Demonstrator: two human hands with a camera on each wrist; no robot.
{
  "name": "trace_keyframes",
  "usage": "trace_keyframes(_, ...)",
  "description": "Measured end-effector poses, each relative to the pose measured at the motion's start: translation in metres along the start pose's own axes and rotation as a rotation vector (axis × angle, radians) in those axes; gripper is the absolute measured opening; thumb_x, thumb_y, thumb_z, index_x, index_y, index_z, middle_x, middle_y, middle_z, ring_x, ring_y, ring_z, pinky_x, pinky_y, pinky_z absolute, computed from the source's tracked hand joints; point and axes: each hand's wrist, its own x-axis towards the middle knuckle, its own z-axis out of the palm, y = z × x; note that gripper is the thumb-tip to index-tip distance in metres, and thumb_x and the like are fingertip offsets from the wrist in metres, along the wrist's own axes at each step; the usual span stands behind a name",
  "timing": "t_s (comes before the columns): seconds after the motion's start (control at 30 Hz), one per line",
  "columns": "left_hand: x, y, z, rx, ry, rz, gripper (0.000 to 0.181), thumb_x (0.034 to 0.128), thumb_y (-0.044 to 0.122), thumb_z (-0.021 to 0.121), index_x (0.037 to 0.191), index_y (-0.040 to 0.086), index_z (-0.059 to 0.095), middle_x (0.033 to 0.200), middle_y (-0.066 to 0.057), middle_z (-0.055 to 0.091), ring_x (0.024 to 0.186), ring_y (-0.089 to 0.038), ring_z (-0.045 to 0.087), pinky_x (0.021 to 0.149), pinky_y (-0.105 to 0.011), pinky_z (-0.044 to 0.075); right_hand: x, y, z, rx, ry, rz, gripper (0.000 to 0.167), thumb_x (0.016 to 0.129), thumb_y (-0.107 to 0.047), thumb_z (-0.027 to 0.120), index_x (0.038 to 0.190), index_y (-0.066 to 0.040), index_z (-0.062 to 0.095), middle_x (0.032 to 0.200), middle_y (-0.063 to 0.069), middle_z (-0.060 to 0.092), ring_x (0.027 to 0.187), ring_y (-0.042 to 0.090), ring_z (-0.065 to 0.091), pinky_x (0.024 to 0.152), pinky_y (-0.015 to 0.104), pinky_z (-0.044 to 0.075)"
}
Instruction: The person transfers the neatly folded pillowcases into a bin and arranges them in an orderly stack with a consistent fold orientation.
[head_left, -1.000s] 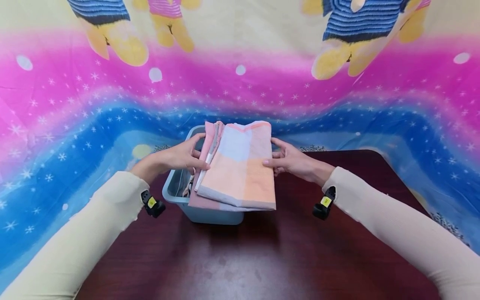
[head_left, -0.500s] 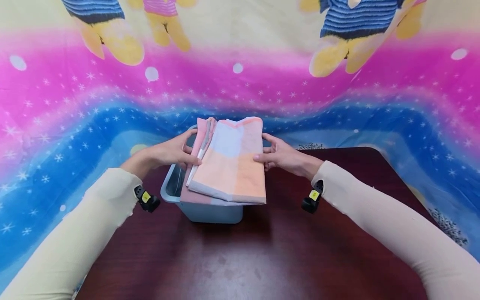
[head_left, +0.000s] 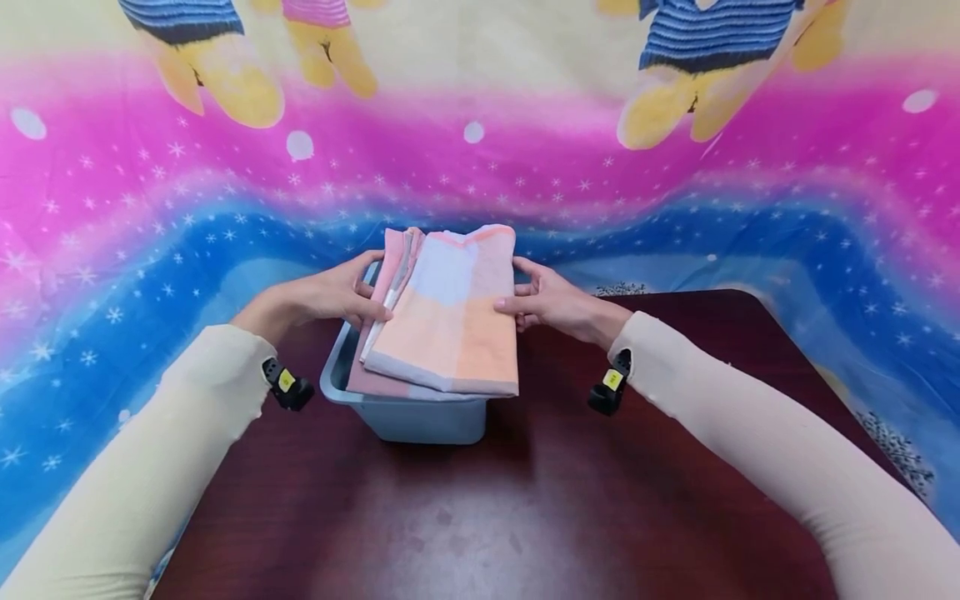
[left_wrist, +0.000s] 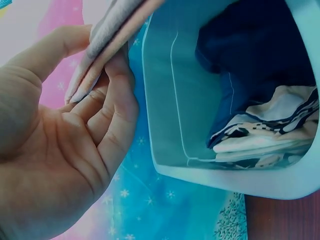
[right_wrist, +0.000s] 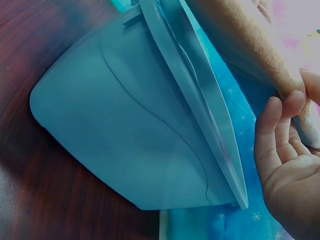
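A folded checked towel [head_left: 450, 325], in peach, pink, white and grey, is held over a blue-grey plastic bin [head_left: 431, 421]. My left hand [head_left: 326, 292] pinches its left edge, thumb in front and fingers behind. On the opposite edge my right hand [head_left: 551, 304] grips it the same way. In the left wrist view the towel's layered edge [left_wrist: 107, 47] sits between thumb and fingers, beside the bin. The bin's inside shows dark navy cloth [left_wrist: 255, 45] and patterned cream-and-black fabric [left_wrist: 280, 125]. The right wrist view shows the towel's fuzzy underside [right_wrist: 250, 42] above the rim.
The bin stands on a dark reddish-brown table [head_left: 645, 467], whose rounded far corner lies at the right. Behind and around it hangs a pink and blue curtain [head_left: 540, 167] with printed snowflakes and bears. Both wrists wear small black cameras [head_left: 288, 387].
Both hands have carried the towel leftward and slightly away, so that it now lies more squarely over the bin. Their hold on it looks the same.
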Motion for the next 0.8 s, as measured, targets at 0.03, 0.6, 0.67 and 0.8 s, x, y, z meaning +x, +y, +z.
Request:
trace_keyframes(0.03, 0.0, 0.0, -0.001, 0.005, 0.001, -0.002, 0.102, 0.0942, 0.023, 0.071, 0.162, 0.024, -0.006, 0.139, -0.024, 0.059, 0.103, -0.023, 0.073, 0.089, -0.042, 0.06, 0.001, 0.0, 0.0, 0.001, 0.0, 0.0, 0.095, 0.098, -0.018, 0.067, 0.164, -0.022, -0.003, 0.136, 0.018, 0.063, 0.072, 0.014, 0.065, 0.08, 0.033, 0.059)
trace_keyframes(0.6, 0.005, -0.007, -0.016, 0.099, 0.021, -0.058, 0.106, 0.0943, 0.022, 0.071, 0.162, 0.02, -0.01, 0.15, -0.027, 0.049, 0.124, -0.036, 0.063, 0.098, -0.049, 0.055, 0.018, -0.007, 0.013, -0.004, -0.016, -0.005, 0.09, 0.098, -0.014, 0.066, 0.163, -0.027, 0.006, 0.123, 0.015, 0.066, 0.066, 0.016, 0.055, 0.073, 0.03, 0.055)
trace_keyframes(0.67, 0.006, -0.008, -0.017, 0.109, 0.033, -0.057, 0.106, 0.0942, 0.021, 0.071, 0.162, 0.02, -0.01, 0.148, -0.026, 0.052, 0.12, -0.034, 0.065, 0.097, -0.048, 0.056, 0.021, -0.007, 0.014, -0.004, -0.015, -0.009, 0.09, 0.098, -0.013, 0.067, 0.163, -0.027, 0.006, 0.121, 0.014, 0.067, 0.067, 0.017, 0.055, 0.074, 0.031, 0.055)
trace_keyframes(0.8, 0.007, -0.007, -0.019, 0.132, 0.049, -0.048, 0.106, 0.094, 0.02, 0.071, 0.162, 0.02, -0.01, 0.142, -0.027, 0.057, 0.113, -0.031, 0.068, 0.093, -0.046, 0.058, 0.026, -0.008, 0.015, -0.002, -0.002, -0.019, 0.09, 0.097, -0.012, 0.067, 0.163, -0.027, 0.007, 0.12, 0.014, 0.068, 0.067, 0.016, 0.056, 0.074, 0.031, 0.055)
